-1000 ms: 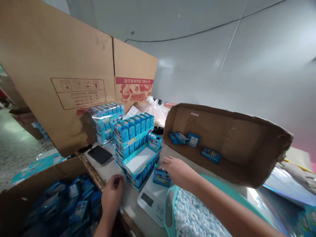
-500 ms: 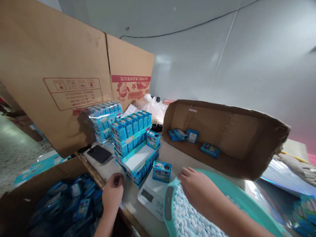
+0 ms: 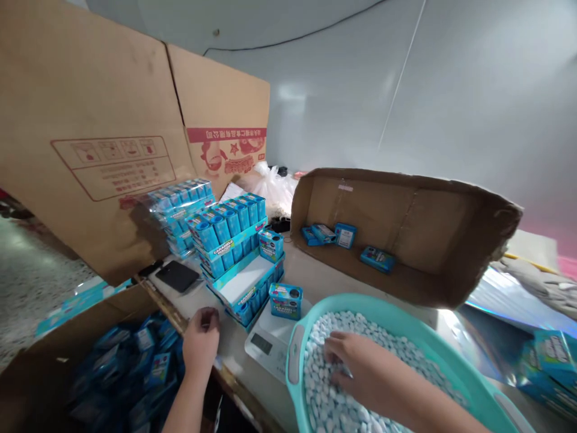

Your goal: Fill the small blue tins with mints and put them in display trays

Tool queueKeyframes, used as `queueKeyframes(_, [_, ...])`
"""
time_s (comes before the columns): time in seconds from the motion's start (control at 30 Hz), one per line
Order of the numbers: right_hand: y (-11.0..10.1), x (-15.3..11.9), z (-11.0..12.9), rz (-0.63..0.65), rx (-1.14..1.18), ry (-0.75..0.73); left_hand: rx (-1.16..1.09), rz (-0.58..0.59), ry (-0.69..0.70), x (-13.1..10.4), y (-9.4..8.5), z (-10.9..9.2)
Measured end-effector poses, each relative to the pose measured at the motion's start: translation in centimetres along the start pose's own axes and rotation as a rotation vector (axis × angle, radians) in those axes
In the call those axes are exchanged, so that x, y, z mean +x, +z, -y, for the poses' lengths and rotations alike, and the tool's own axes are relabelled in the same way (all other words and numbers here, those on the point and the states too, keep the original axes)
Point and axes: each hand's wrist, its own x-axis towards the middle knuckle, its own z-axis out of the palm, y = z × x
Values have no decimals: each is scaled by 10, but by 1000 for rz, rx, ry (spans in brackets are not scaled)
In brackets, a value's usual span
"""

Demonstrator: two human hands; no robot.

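Observation:
My right hand [image 3: 347, 364] is in a turquoise basin [image 3: 383, 304], touching the small white and pale-blue candies [image 3: 331, 328]. Its thumb and bent fingers are apart, with nothing gripped between them. My left hand [image 3: 201, 337] hovers by the table's front edge with its fingers curled closed; their inside is in shadow. Between the hands sits a white digital scale [image 3: 265, 355], and on it stands a blue candy box [image 3: 285, 300]. Behind my left hand, blue display trays [image 3: 232, 252] are stacked. The top one is full of small boxes, while a lower one shows a white bottom and one box [image 3: 271, 245].
A cardboard carton [image 3: 103, 300] with many blue boxes is below left. Behind the basin, a tipped brown carton [image 3: 406, 228] holds several boxes. A black phone [image 3: 177, 276] lies near wrapped packs [image 3: 180, 207]. A tall cardboard box [image 3: 112, 90] rises at the left.
My right hand has moved from the basin's rim down into the candies. My left hand stays closed in about the same place. The view has shifted slightly.

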Motion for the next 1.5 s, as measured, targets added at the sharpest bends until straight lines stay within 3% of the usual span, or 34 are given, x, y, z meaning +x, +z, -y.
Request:
queueKeyframes(0.1, [0, -1, -6, -14, -27, 18, -21, -144, 86, -11, -5, -12])
queueKeyframes(0.17, [-1, -2, -11, -22, -37, 56, -50, -227, 327, -30, -14, -37])
queueKeyframes(0.2, [-3, -3, -14, -19, -32, 67, -75, -218, 530, -44, -20, -56])
queueKeyframes(0.23, [-5, -3, -17, -14, -21, 66, -116, -133, 737, -59, -27, -78])
queueKeyframes(0.3, [-9, -3, -22, -1, 0, 49, -147, 262, 1012, -91, -36, -127])
queueKeyframes(0.4, [-13, -2, -29, -10, -15, 41, 31, 828, 1032, -134, -34, -186])
queueKeyframes(0.43, [-14, -2, -31, -21, -25, 39, 147, 958, 1036, -144, -28, -199])
queueKeyframes(0.5, [-13, -1, -34, -39, -32, 32, 372, 1100, 1025, -159, -14, -213])
queueKeyframes(0.63, [-10, -1, -39, -70, -37, 45, 528, 1188, 1004, -164, 7, -219])
queueKeyframes(0.83, [-7, 2, -49, -151, 1, 42, 369, 1251, 1056, -148, 9, -223])
queueKeyframes(1.0, [-7, 5, -54, -174, 24, 58, 201, 1191, 1111, -137, 11, -218])
queueKeyframes(1.3, [-3, 10, -59, -178, 43, 36, -10, 1130, 910, -110, 7, -220])
queueKeyframes(1.5, [-11, 4, -52, -156, 37, 8, -186, 1059, 777, -107, 8, -222])
